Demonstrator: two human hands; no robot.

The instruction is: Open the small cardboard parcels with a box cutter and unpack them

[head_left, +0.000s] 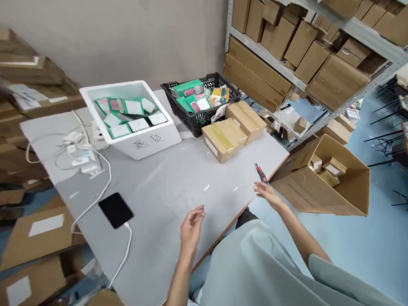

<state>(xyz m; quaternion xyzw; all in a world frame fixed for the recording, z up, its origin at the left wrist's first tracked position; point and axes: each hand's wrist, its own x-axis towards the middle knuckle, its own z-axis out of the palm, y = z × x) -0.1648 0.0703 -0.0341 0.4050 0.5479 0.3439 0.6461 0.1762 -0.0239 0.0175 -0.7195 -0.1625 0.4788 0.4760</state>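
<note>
Above the front part of the grey-covered table (164, 181), my left hand (192, 226) is loosely curved, with nothing visible in it. My right hand (269, 195) is at the table's right edge, its fingers extended and holding nothing I can see. Just beyond its fingertips lies a red and black utility knife (261, 173); I cannot tell whether they touch. Farther back, two taped cardboard boxes (225, 138) sit side by side on the table.
A white foam box (146, 144) and a black plastic crate (192, 124) hold green-and-white packets. A phone (116, 210) with a cable lies at left, near a power strip (84, 158). A large open carton (303, 189) stands right, below shelving (270, 60) full of boxes.
</note>
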